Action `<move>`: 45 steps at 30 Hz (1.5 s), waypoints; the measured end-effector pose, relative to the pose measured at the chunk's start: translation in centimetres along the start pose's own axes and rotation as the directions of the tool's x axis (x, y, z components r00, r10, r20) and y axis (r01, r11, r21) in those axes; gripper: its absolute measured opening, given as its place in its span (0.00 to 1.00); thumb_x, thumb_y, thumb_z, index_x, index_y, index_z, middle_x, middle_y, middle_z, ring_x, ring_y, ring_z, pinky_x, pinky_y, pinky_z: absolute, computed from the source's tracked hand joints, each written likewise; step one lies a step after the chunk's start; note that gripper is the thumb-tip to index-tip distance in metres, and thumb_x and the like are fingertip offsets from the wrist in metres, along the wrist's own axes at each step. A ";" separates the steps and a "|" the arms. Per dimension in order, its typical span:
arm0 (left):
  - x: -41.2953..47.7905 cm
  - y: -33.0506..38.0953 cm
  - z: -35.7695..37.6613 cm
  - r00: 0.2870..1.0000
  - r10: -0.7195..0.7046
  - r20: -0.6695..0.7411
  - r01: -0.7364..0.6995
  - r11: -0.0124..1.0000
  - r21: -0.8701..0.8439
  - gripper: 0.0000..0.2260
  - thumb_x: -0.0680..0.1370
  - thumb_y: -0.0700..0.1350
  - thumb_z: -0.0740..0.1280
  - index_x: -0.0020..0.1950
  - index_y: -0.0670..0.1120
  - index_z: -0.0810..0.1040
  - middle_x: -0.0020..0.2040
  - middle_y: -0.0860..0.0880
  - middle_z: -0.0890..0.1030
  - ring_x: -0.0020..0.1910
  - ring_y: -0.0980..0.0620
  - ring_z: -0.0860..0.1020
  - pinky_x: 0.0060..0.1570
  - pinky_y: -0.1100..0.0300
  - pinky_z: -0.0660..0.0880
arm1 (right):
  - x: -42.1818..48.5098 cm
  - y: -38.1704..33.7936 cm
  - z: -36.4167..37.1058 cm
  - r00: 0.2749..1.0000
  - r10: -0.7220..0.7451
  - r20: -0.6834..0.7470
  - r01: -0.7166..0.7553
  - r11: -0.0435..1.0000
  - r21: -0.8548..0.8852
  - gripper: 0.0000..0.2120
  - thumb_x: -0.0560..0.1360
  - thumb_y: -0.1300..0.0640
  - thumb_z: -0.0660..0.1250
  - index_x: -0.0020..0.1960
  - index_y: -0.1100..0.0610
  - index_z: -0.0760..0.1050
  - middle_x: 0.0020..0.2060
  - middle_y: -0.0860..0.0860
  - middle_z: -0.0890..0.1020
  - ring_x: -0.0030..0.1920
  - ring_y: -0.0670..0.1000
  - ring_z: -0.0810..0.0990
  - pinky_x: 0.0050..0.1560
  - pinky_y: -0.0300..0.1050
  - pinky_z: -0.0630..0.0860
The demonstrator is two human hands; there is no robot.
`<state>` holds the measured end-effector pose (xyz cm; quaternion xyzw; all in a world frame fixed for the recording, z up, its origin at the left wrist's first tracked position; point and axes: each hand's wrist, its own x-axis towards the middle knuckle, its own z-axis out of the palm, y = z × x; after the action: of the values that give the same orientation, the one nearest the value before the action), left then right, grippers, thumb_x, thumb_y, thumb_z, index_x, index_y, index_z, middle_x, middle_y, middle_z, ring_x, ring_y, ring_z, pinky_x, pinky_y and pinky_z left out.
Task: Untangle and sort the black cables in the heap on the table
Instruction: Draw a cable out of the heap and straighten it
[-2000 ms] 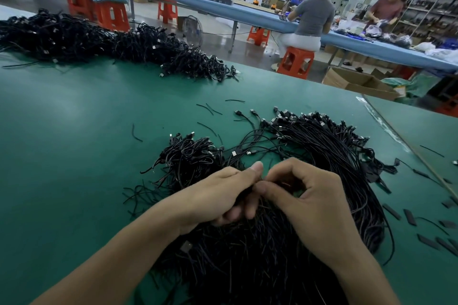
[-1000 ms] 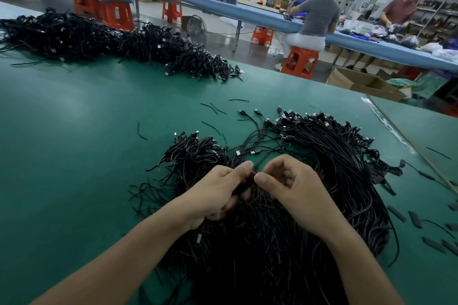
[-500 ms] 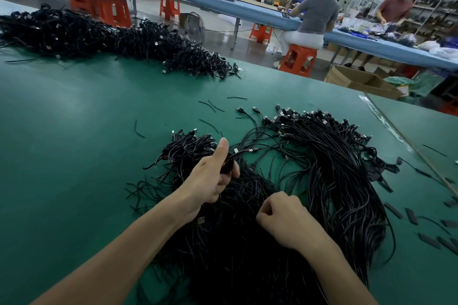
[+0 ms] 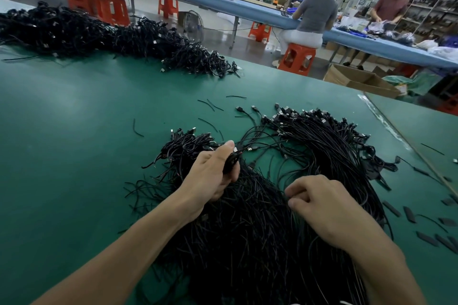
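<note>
A big heap of thin black cables (image 4: 260, 230) with USB plugs covers the green table (image 4: 74, 131) in front of me. My left hand (image 4: 213, 173) grips a small bunch of cables near their plug ends, thumb on top, above the heap's left lobe (image 4: 188, 146). My right hand (image 4: 319, 205) rests on the heap to the right, its fingers curled and pinching strands at its fingertips. A fan of cables with plugs (image 4: 322, 136) spreads out at the far right of the heap.
A second long pile of black cables (image 4: 111, 37) lies along the table's far left edge. Loose black strips and sleeves (image 4: 426, 225) are scattered at the right. Short cable offcuts (image 4: 210, 105) lie mid-table. Two people work at a blue bench (image 4: 247, 10) beyond, with orange stools and a cardboard box (image 4: 359, 79).
The hands, first pinching together at the heap's middle, have parted. The left went forward and left with a bunch of cables; the right dropped back onto the heap.
</note>
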<state>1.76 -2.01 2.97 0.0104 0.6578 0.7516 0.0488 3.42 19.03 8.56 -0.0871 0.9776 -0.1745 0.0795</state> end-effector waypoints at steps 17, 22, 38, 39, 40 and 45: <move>-2.7 1.7 1.4 0.953 0.196 0.233 -0.155 0.971 -0.181 0.17 0.81 0.51 0.55 0.62 0.52 0.80 0.26 0.50 0.67 0.21 0.55 0.60 0.22 0.65 0.58 | -1.0 -4.5 1.6 0.911 -0.292 -0.291 0.410 0.714 0.567 0.17 0.76 0.64 0.70 0.50 0.42 0.74 0.45 0.45 0.84 0.45 0.48 0.83 0.46 0.45 0.81; -2.3 1.7 0.9 0.967 0.200 0.158 -0.177 0.973 -0.146 0.22 0.82 0.57 0.51 0.60 0.54 0.83 0.22 0.55 0.60 0.22 0.54 0.53 0.25 0.64 0.55 | -1.1 -4.8 1.2 0.901 -0.285 -0.327 0.423 0.742 0.520 0.12 0.76 0.65 0.70 0.47 0.48 0.79 0.47 0.36 0.84 0.43 0.43 0.83 0.44 0.36 0.79; -2.8 2.0 1.4 0.943 0.293 0.159 -0.255 0.941 -0.223 0.21 0.74 0.52 0.64 0.65 0.46 0.79 0.23 0.57 0.64 0.19 0.59 0.58 0.23 0.69 0.57 | -1.2 -5.6 0.8 0.820 -0.411 -0.398 0.477 0.875 0.079 0.07 0.74 0.64 0.72 0.45 0.52 0.83 0.40 0.44 0.79 0.41 0.44 0.78 0.42 0.37 0.75; -2.7 2.0 1.4 0.948 0.283 0.145 -0.250 0.945 -0.213 0.21 0.73 0.52 0.64 0.65 0.47 0.80 0.23 0.56 0.64 0.19 0.58 0.58 0.24 0.69 0.56 | -1.3 -5.6 0.6 0.810 -0.455 -0.369 0.488 0.873 -0.005 0.06 0.75 0.65 0.71 0.46 0.55 0.82 0.41 0.46 0.78 0.42 0.46 0.77 0.42 0.43 0.76; -2.6 2.0 1.4 0.953 0.273 0.129 -0.242 0.946 -0.215 0.20 0.74 0.51 0.64 0.64 0.48 0.80 0.22 0.55 0.64 0.19 0.56 0.58 0.24 0.68 0.55 | -1.3 -5.6 0.4 0.798 -0.493 -0.346 0.497 0.864 -0.086 0.06 0.75 0.66 0.70 0.46 0.56 0.81 0.42 0.48 0.77 0.42 0.49 0.77 0.42 0.48 0.77; -2.0 1.8 1.5 0.994 0.105 0.026 -0.098 0.975 -0.201 0.16 0.82 0.52 0.60 0.52 0.46 0.85 0.20 0.51 0.64 0.17 0.55 0.59 0.24 0.68 0.58 | -0.9 -5.5 0.4 0.695 -0.650 -0.307 0.574 0.759 -0.308 0.07 0.70 0.69 0.73 0.45 0.61 0.80 0.44 0.51 0.78 0.48 0.54 0.79 0.44 0.52 0.81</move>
<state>3.80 -0.93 5.04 0.0527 0.5769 0.8148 0.0231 5.17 14.00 10.22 -0.3785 0.8987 -0.1117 -0.1914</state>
